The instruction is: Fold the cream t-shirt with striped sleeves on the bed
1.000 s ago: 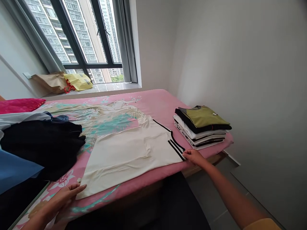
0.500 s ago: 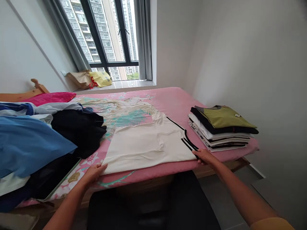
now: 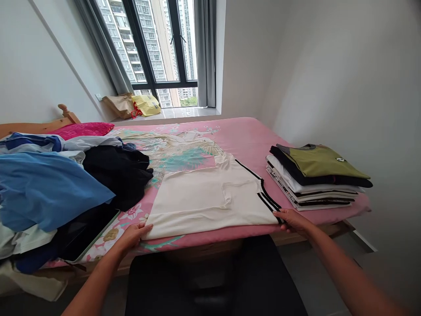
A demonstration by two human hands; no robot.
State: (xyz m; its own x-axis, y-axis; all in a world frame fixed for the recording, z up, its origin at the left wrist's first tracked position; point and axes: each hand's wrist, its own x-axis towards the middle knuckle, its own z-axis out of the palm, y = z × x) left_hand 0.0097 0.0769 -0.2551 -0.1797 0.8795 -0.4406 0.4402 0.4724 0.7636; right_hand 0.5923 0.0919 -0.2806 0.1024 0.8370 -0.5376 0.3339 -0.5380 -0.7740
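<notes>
A single camera worn on the person's head looks forward and down from above and behind the left grip (image 3: 133, 235) and right grip (image 3: 292, 219), close to both. Past the grips, it faces across a bed (image 3: 250, 131) toward a window (image 3: 154, 48), with a wall (image 3: 329, 79) beyond the right grip.

You have a cream-white T-shirt (image 3: 197, 206) lying flat on the pink bedspread (image 3: 250, 136), close to the bed edge nearest to you. At its right end, the black-striped trim (image 3: 269, 199) runs along the neck and the sleeve opening. The cloth looks folded over, with some soft creases in the middle. Your left grip (image 3: 131, 235) is touching the near left corner, and your right grip (image 3: 292, 219) is at the striped end.
</notes>
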